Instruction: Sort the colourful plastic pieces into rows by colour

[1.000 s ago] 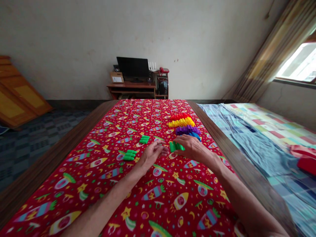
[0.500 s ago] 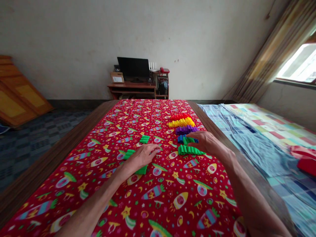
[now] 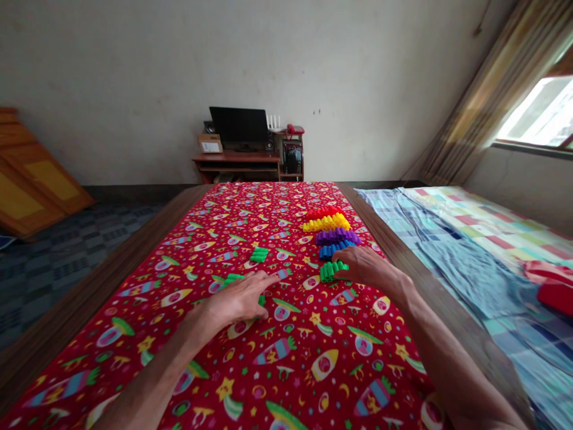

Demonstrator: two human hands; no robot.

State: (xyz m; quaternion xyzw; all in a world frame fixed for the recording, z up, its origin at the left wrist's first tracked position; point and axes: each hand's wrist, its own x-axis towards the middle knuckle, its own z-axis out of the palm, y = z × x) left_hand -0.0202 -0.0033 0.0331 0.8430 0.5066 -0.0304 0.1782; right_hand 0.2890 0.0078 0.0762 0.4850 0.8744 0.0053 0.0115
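On the red patterned cloth, my right hand (image 3: 364, 264) has its fingers curled round the right part of a row of green ridged plastic pieces (image 3: 329, 272). Its palm side and part of that row are hidden. Just beyond lie ridged rows in blue (image 3: 330, 252), purple (image 3: 335, 237), yellow (image 3: 324, 223) and red (image 3: 323, 212). My left hand (image 3: 245, 296) is open, thumb apart from the fingers, low over other green ridged pieces (image 3: 233, 278) that it partly covers. One more green ridged piece (image 3: 259, 255) lies beyond its fingertips.
The red cloth (image 3: 286, 382) covers a long table with brown wooden edges (image 3: 373, 230). A bed (image 3: 483, 239) with checked covers adjoins on the right. Past the far end stands a desk (image 3: 239, 156) with a monitor (image 3: 239, 126). A wooden cabinet (image 3: 36, 173) is at the left.
My right hand has lowered a green piece toward me, from above the blue row onto the green row. My left hand has drawn back slightly, its thumb now apart over the green pieces.
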